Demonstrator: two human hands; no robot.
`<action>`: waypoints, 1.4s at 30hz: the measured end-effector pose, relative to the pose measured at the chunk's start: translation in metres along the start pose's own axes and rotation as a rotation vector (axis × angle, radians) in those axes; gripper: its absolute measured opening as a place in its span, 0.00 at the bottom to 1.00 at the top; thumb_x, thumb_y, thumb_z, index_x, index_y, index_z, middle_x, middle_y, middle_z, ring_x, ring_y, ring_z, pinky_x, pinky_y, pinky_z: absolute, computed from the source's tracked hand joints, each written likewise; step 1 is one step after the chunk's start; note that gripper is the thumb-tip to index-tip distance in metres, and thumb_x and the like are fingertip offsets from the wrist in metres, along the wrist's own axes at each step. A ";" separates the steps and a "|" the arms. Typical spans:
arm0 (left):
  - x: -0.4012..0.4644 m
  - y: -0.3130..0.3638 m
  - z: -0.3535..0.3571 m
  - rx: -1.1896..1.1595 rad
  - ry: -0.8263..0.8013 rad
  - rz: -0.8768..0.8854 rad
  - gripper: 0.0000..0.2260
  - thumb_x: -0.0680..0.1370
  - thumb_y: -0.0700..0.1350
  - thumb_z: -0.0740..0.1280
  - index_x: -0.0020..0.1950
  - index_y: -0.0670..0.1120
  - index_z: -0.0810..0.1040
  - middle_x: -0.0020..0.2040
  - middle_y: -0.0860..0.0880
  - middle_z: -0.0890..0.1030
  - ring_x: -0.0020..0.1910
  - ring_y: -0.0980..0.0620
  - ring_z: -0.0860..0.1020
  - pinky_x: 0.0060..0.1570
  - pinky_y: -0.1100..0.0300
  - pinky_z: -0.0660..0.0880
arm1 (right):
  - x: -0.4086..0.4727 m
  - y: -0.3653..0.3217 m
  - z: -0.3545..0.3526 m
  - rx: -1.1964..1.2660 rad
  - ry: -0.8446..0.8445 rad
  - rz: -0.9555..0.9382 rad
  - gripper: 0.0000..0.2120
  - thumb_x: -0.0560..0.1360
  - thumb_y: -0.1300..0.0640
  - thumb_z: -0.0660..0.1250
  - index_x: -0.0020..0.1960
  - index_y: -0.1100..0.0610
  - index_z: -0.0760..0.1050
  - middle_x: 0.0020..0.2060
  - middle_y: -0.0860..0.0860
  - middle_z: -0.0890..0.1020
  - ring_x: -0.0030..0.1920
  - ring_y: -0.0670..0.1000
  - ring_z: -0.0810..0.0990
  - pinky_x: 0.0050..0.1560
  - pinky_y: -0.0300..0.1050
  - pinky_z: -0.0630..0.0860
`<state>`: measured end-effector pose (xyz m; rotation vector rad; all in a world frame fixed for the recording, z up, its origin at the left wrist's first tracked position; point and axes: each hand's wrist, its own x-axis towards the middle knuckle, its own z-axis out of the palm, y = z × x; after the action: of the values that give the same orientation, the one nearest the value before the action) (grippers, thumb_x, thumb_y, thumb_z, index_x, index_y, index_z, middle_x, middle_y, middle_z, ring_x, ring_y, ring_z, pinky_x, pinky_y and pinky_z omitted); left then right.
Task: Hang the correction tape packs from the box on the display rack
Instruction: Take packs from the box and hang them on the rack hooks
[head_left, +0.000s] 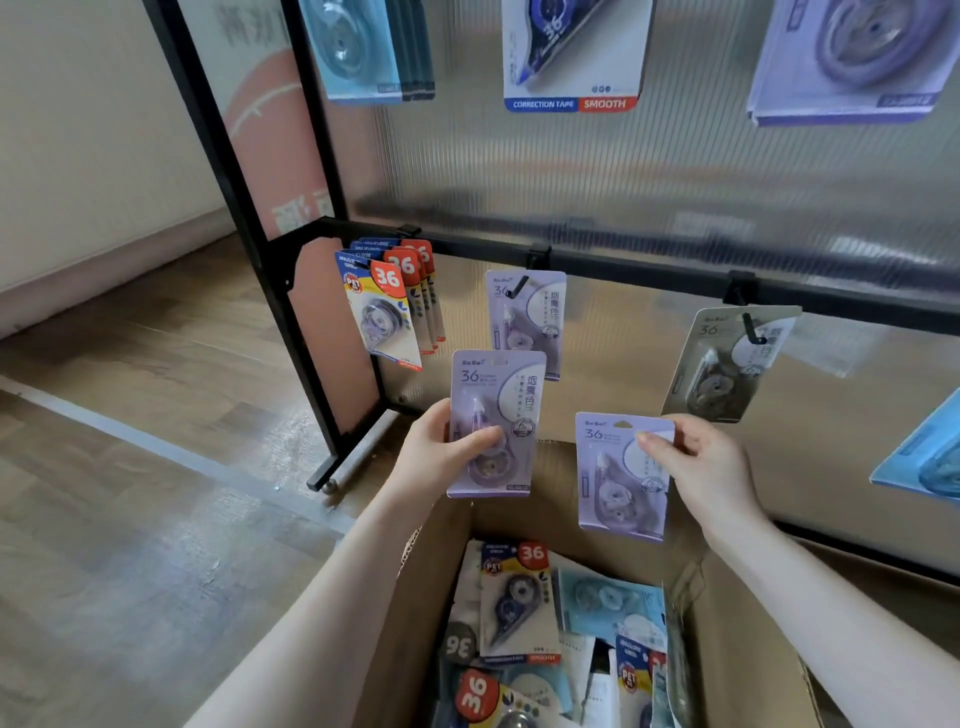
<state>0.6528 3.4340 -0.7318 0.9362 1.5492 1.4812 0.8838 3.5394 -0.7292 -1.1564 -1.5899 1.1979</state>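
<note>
Each of the 2 hands holds 1 purple correction tape pack above the open cardboard box. The left hand grips the left pack by its lower left edge, thumb across the front. The right hand pinches the right pack near its top right corner. More packs of several colours lie loose in the box.

On the lower rail of the display rack, a matching purple pack already hangs on the middle hook, just above the left pack. That hook looks like the right home for both.

To do it well, I would hang 1 at a time: lift the left pack until the slot in its top edge meets the hook tip, keep the card square to the hook, then slide it back against the hanging pack. The left grip sits low, so the card top may wobble; steadying it higher would help. The red-labelled packs and the grey pack hang on neighbouring hooks and should stay separate.
</note>
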 end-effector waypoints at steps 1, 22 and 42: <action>0.002 0.002 0.000 -0.023 0.006 0.000 0.16 0.72 0.41 0.74 0.58 0.43 0.77 0.52 0.42 0.84 0.51 0.43 0.83 0.52 0.46 0.79 | 0.001 -0.007 -0.001 0.006 0.008 -0.015 0.02 0.74 0.65 0.69 0.44 0.60 0.78 0.38 0.51 0.83 0.38 0.47 0.80 0.39 0.38 0.74; 0.053 0.054 0.011 -0.019 -0.007 0.189 0.07 0.77 0.39 0.68 0.51 0.47 0.73 0.48 0.48 0.82 0.49 0.48 0.82 0.50 0.53 0.80 | 0.021 -0.028 0.000 0.057 0.002 -0.138 0.03 0.74 0.63 0.68 0.44 0.57 0.79 0.38 0.48 0.83 0.34 0.37 0.79 0.36 0.37 0.73; 0.086 0.040 0.017 0.197 0.056 0.117 0.07 0.77 0.42 0.69 0.46 0.45 0.70 0.41 0.50 0.78 0.37 0.60 0.78 0.38 0.67 0.75 | 0.023 -0.013 -0.007 0.054 -0.023 -0.128 0.05 0.73 0.63 0.69 0.42 0.54 0.80 0.35 0.45 0.84 0.41 0.48 0.81 0.36 0.38 0.74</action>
<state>0.6320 3.5210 -0.6958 1.1237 1.7310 1.4653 0.8820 3.5612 -0.7133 -0.9942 -1.6140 1.1666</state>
